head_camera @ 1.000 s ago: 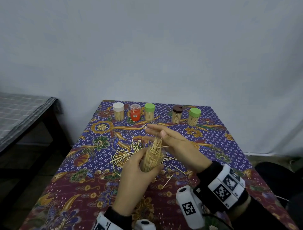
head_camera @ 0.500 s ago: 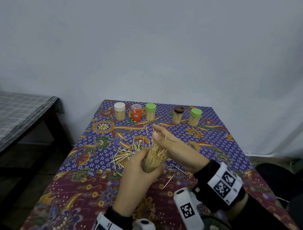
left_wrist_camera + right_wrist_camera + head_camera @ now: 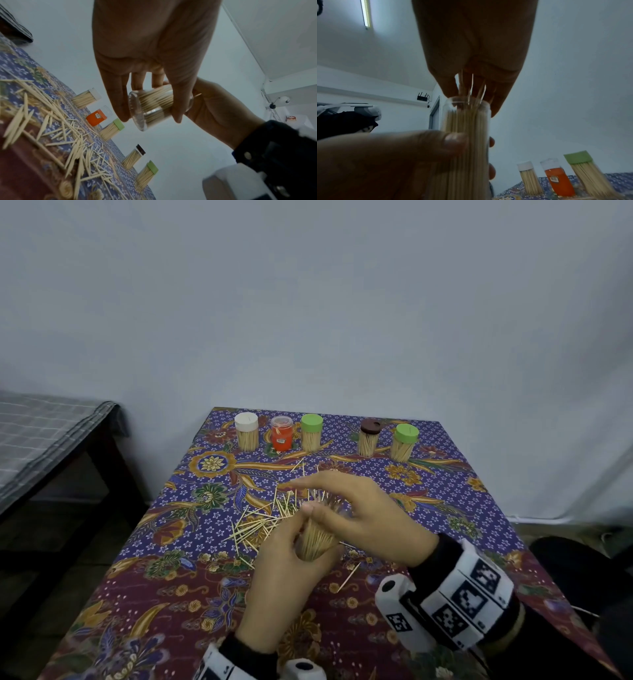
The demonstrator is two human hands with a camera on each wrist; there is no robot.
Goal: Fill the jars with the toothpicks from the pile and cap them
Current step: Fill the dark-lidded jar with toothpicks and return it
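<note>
My left hand (image 3: 291, 549) grips a clear, uncapped jar (image 3: 315, 542) packed with toothpicks, tilted a little above the table. My right hand (image 3: 342, 501) lies flat over the jar's mouth, fingers straight, touching the tips that stick out. The right wrist view has those tips (image 3: 471, 88) standing up against the fingers above the jar (image 3: 467, 128). From the left wrist, thumb and fingers wrap the jar (image 3: 150, 106). The loose toothpick pile (image 3: 257, 525) is spread on the cloth just left of and under the hands.
A row of capped jars stands at the table's far edge: white cap (image 3: 246, 433), orange jar (image 3: 281, 434), green cap (image 3: 311, 433), brown cap (image 3: 369, 438), green cap (image 3: 405, 441). A grey checked bench (image 3: 44, 440) stands left across a dark gap.
The right hand came over the fanned-out toothpicks and now lies flat on top of them. They sit deeper and straighter in the jar. The left hand kept its hold.
</note>
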